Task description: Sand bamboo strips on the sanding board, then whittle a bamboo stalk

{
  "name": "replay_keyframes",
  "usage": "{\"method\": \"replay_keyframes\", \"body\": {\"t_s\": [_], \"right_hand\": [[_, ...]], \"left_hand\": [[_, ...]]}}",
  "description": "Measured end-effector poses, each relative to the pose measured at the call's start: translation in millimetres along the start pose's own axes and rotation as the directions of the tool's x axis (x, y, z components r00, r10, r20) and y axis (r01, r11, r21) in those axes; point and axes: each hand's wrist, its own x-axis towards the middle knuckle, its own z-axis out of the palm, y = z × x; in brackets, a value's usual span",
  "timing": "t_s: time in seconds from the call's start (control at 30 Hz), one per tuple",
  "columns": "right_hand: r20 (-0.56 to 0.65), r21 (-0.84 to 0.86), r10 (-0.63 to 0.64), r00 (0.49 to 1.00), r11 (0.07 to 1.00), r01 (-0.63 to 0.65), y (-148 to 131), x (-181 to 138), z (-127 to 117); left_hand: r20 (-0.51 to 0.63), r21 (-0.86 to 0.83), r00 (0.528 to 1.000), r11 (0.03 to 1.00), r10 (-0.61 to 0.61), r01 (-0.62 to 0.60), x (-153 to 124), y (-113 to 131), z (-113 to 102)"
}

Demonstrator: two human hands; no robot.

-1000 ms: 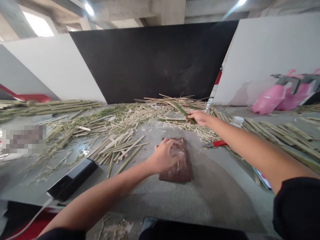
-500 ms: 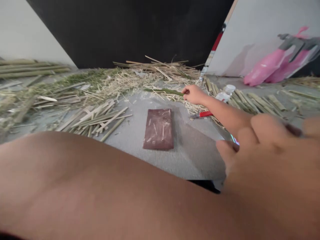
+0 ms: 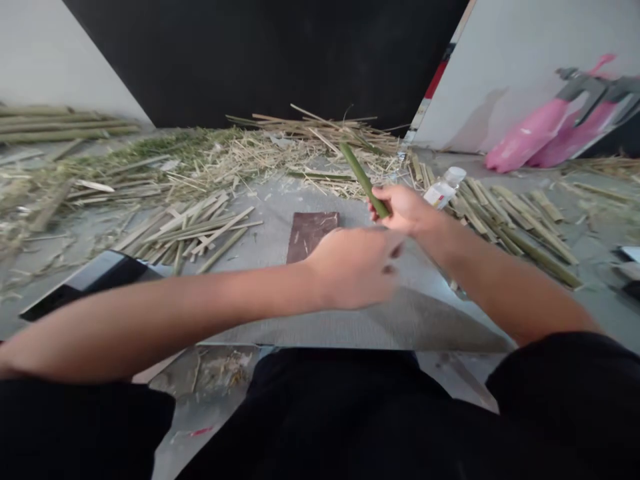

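Note:
My right hand [image 3: 403, 208] is closed on the lower end of a green bamboo piece [image 3: 361, 175], which tilts up and to the left. Lower and closer to me, my left hand [image 3: 353, 268] reaches across the board with its fingers curled. Motion blurs it, and what it holds, if anything, cannot be made out. Behind the left hand lies a folded brown cloth or leather pad [image 3: 309, 233], partly covered by it. Both are over a grey work board [image 3: 300, 330].
Split bamboo strips [image 3: 200, 233] lie left of the pad, and more pieces [image 3: 520, 220] at the right. Shavings [image 3: 250, 157] spread along the back. A clear bottle with a white cap [image 3: 445, 188] stands beyond my right wrist. Pink spray bottles [image 3: 530, 137] are at far right.
My right hand has lifted a green bamboo piece from the back and brought it nearer. My left arm has swung off the foreground to the board's middle. The red-handled tool is out of sight.

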Motion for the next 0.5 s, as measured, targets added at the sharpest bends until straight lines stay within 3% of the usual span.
{"method": "replay_keyframes", "body": {"t_s": [0.03, 0.1, 0.2, 0.3, 0.37, 0.43, 0.5], "right_hand": [[0.015, 0.045, 0.016, 1.0, 0.999, -0.017, 2.0, -10.9, 3.1], [0.062, 0.141, 0.034, 0.998, 0.989, -0.043, 7.5, -30.7, 11.0], [0.1, 0.265, 0.044, 0.994, 0.962, -0.069, 19.4, -50.7, 25.2], [0.103, 0.325, 0.004, 0.995, 0.945, -0.037, 31.7, -57.8, 39.5], [0.078, 0.338, -0.035, 0.996, 0.941, 0.007, 37.4, -58.7, 47.7], [0.064, 0.313, -0.076, 0.995, 0.948, 0.052, 40.4, -60.2, 54.7], [0.084, 0.28, -0.135, 0.987, 0.954, 0.106, 41.8, -64.1, 60.2]], "left_hand": [[0.092, 0.245, 0.995, 0.968, 0.034, -0.055, -4.2, -19.5, -11.7], [0.168, 0.56, 0.986, 0.821, 0.023, -0.114, -14.3, -52.9, -28.2], [0.167, 0.732, 0.986, 0.669, 0.011, -0.131, -29.3, -86.1, -40.8], [0.182, 0.762, 0.983, 0.627, 0.03, -0.161, -35.2, -101.6, -55.7], [0.142, 0.756, 0.99, 0.644, 0.015, -0.118, -29.7, -105.4, -68.6], [0.043, 0.671, 0.999, 0.741, -0.018, -0.015, -16.4, -105.2, -78.3], [-0.104, 0.4, 0.993, 0.911, -0.058, 0.095, 1.4, -101.6, -80.1]]}}
